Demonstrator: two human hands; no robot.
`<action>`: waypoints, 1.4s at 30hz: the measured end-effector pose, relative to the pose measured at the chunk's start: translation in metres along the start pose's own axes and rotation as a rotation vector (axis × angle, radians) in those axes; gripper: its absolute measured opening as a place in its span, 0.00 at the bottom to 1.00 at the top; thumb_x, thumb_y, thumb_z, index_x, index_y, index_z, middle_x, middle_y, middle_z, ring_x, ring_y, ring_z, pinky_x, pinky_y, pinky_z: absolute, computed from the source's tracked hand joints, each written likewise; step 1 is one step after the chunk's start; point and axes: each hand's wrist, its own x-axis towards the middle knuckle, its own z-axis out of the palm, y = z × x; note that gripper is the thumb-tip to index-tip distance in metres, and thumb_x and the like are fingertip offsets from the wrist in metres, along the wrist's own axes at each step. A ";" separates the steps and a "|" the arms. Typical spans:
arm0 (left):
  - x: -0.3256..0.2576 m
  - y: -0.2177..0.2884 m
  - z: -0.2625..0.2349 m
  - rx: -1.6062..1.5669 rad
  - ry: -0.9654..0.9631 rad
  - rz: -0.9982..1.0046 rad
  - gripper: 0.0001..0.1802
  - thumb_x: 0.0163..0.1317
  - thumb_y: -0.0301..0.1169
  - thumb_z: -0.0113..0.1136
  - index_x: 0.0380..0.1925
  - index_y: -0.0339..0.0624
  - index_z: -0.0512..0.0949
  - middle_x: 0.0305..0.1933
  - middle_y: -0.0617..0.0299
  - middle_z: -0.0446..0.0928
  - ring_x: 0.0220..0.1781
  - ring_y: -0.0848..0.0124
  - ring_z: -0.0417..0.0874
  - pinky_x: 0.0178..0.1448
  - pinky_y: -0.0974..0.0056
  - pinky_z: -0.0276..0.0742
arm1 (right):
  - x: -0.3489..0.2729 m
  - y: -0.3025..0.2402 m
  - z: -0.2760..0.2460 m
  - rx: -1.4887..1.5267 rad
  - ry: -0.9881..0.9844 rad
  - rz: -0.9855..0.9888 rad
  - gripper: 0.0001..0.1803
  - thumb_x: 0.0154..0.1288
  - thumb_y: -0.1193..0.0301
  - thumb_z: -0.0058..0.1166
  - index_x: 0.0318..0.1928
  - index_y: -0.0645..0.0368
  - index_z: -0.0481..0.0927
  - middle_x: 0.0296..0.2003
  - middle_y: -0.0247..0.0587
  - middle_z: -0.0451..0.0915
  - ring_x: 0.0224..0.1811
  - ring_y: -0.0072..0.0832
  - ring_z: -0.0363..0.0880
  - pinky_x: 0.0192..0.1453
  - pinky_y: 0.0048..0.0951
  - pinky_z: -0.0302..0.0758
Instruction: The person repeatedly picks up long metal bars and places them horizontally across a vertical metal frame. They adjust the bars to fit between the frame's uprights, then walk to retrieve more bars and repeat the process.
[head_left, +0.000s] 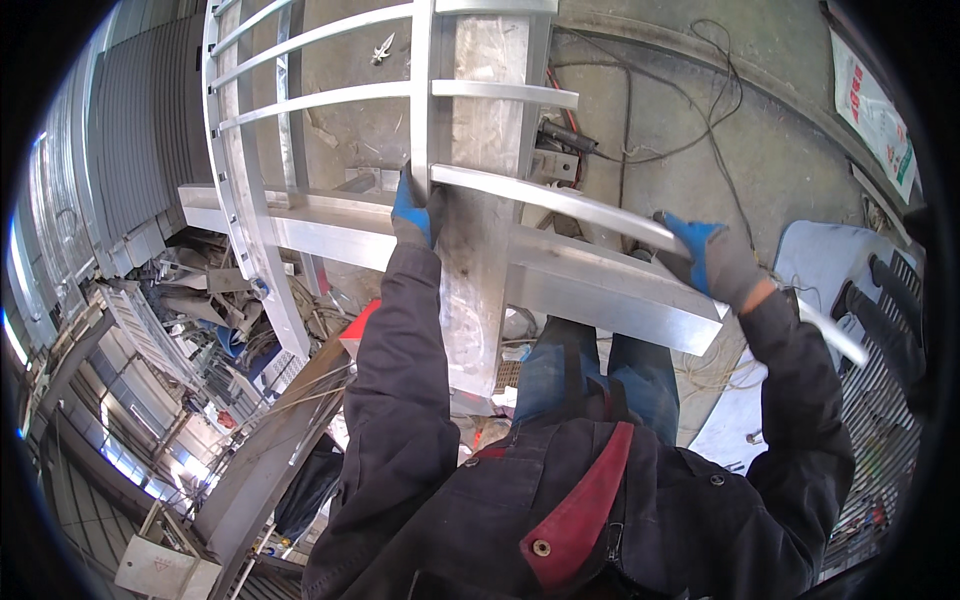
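My right hand (pixel 712 255), in a grey and blue glove, is wrapped round a long flat silver metal bar (pixel 560 197). The bar slants down to the right past my hand, and its left end meets an upright (pixel 422 110) of a silver metal frame. My left hand (pixel 412 218), gloved alike, closes round the lower end of that upright, close to the bar's left end. Part of its fingers is hidden behind the metal. Several parallel crossbars (pixel 330 98) of the frame extend left from the upright. Under the work lies a wide metal beam (pixel 476 300).
A boxy metal crosspiece (pixel 610 290) passes just in front of my legs. Beyond it, a dark power tool (pixel 568 137) with a cable lies by the beam. Metal scrap (pixel 210 300) is heaped at left. A white and red sack (pixel 873 118) is at far right.
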 end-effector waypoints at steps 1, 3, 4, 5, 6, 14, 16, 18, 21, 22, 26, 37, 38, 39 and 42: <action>0.001 -0.005 0.000 0.019 0.003 0.003 0.39 0.64 0.21 0.65 0.74 0.34 0.62 0.72 0.51 0.70 0.73 0.63 0.71 0.76 0.62 0.65 | 0.008 0.009 -0.001 0.046 0.021 0.001 0.27 0.71 0.54 0.58 0.65 0.51 0.76 0.43 0.56 0.85 0.43 0.55 0.85 0.47 0.49 0.79; 0.006 -0.015 -0.001 0.068 -0.011 0.038 0.40 0.65 0.24 0.65 0.75 0.33 0.59 0.74 0.50 0.67 0.75 0.63 0.68 0.78 0.62 0.63 | 0.016 0.023 0.005 0.080 0.015 -0.010 0.27 0.67 0.56 0.62 0.64 0.51 0.78 0.44 0.57 0.85 0.45 0.54 0.85 0.49 0.48 0.80; 0.007 -0.020 -0.001 0.105 -0.015 0.070 0.41 0.66 0.26 0.66 0.76 0.32 0.58 0.76 0.49 0.65 0.77 0.63 0.66 0.79 0.62 0.61 | 0.020 0.027 0.010 0.097 0.011 -0.044 0.27 0.67 0.56 0.62 0.64 0.52 0.78 0.45 0.57 0.85 0.46 0.54 0.84 0.49 0.48 0.80; 0.010 -0.023 -0.005 0.169 -0.017 0.143 0.43 0.67 0.28 0.66 0.77 0.31 0.56 0.78 0.48 0.63 0.78 0.64 0.64 0.80 0.62 0.59 | 0.024 0.029 0.014 0.139 -0.007 -0.072 0.27 0.66 0.57 0.63 0.63 0.52 0.78 0.45 0.57 0.85 0.46 0.54 0.84 0.49 0.48 0.80; 0.010 -0.025 -0.006 0.183 0.014 0.119 0.42 0.68 0.29 0.66 0.77 0.31 0.56 0.78 0.48 0.63 0.78 0.64 0.64 0.80 0.62 0.59 | 0.025 0.028 0.019 0.191 0.064 -0.122 0.27 0.66 0.56 0.63 0.61 0.54 0.79 0.45 0.58 0.85 0.46 0.56 0.84 0.50 0.49 0.79; 0.006 -0.007 -0.005 -0.146 -0.093 0.000 0.43 0.61 0.19 0.64 0.77 0.35 0.58 0.74 0.51 0.70 0.74 0.64 0.71 0.76 0.62 0.66 | 0.007 0.002 0.007 0.281 -0.031 -0.072 0.27 0.69 0.56 0.61 0.62 0.59 0.78 0.42 0.58 0.86 0.44 0.55 0.85 0.49 0.49 0.79; 0.005 -0.001 -0.005 -0.139 -0.099 0.001 0.43 0.61 0.18 0.62 0.77 0.35 0.58 0.73 0.51 0.70 0.73 0.64 0.72 0.75 0.62 0.67 | 0.006 -0.009 0.003 0.194 0.022 -0.045 0.26 0.70 0.56 0.60 0.61 0.59 0.79 0.42 0.57 0.86 0.45 0.56 0.84 0.49 0.49 0.79; 0.006 0.003 -0.007 -0.107 -0.094 -0.038 0.43 0.62 0.20 0.64 0.77 0.34 0.58 0.73 0.50 0.69 0.73 0.64 0.71 0.76 0.62 0.66 | 0.011 -0.020 0.004 0.110 0.088 -0.032 0.26 0.70 0.55 0.59 0.60 0.60 0.80 0.42 0.57 0.86 0.45 0.56 0.84 0.49 0.50 0.79; 0.006 0.006 -0.009 -0.145 -0.060 -0.068 0.44 0.61 0.17 0.62 0.77 0.31 0.55 0.76 0.50 0.65 0.75 0.63 0.68 0.77 0.62 0.64 | 0.026 -0.022 0.010 0.059 0.155 -0.081 0.25 0.70 0.53 0.59 0.58 0.59 0.81 0.40 0.57 0.86 0.44 0.56 0.84 0.48 0.50 0.79; 0.006 0.006 -0.007 -0.176 -0.074 -0.081 0.45 0.60 0.15 0.61 0.77 0.29 0.53 0.77 0.50 0.63 0.76 0.63 0.66 0.78 0.62 0.63 | 0.032 -0.017 0.010 0.123 0.167 -0.123 0.25 0.70 0.53 0.59 0.57 0.59 0.81 0.40 0.57 0.86 0.43 0.55 0.84 0.47 0.49 0.79; 0.004 0.006 -0.002 -0.086 -0.056 0.029 0.44 0.65 0.22 0.64 0.78 0.30 0.53 0.79 0.49 0.59 0.79 0.63 0.61 0.80 0.60 0.59 | 0.047 0.008 0.022 0.135 0.082 -0.115 0.22 0.68 0.54 0.60 0.53 0.57 0.83 0.37 0.55 0.85 0.42 0.54 0.84 0.46 0.50 0.79; 0.001 -0.001 -0.001 -0.093 -0.005 -0.037 0.41 0.65 0.21 0.65 0.76 0.31 0.57 0.77 0.49 0.65 0.78 0.63 0.65 0.79 0.61 0.61 | 0.060 0.015 0.039 -0.060 0.025 -0.010 0.16 0.65 0.63 0.60 0.51 0.53 0.81 0.39 0.52 0.86 0.42 0.50 0.86 0.46 0.48 0.80; 0.000 0.000 0.000 -0.093 -0.008 -0.024 0.41 0.65 0.20 0.65 0.76 0.31 0.57 0.77 0.49 0.64 0.78 0.63 0.65 0.79 0.62 0.61 | 0.062 0.016 0.034 -0.064 0.018 0.011 0.15 0.65 0.63 0.59 0.50 0.53 0.81 0.38 0.52 0.86 0.42 0.50 0.86 0.46 0.48 0.80; 0.000 0.001 0.000 -0.088 0.001 -0.037 0.41 0.66 0.20 0.64 0.77 0.31 0.56 0.77 0.49 0.64 0.78 0.63 0.64 0.79 0.62 0.61 | 0.064 0.017 0.031 -0.056 0.080 -0.002 0.14 0.65 0.64 0.59 0.49 0.54 0.81 0.38 0.53 0.86 0.42 0.50 0.86 0.46 0.47 0.80; -0.004 0.006 0.002 -0.120 -0.016 -0.004 0.43 0.66 0.18 0.63 0.78 0.32 0.54 0.79 0.48 0.60 0.79 0.64 0.63 0.80 0.63 0.60 | 0.069 0.013 0.030 -0.184 -0.014 0.014 0.13 0.66 0.64 0.58 0.48 0.53 0.81 0.38 0.53 0.86 0.43 0.51 0.86 0.47 0.47 0.80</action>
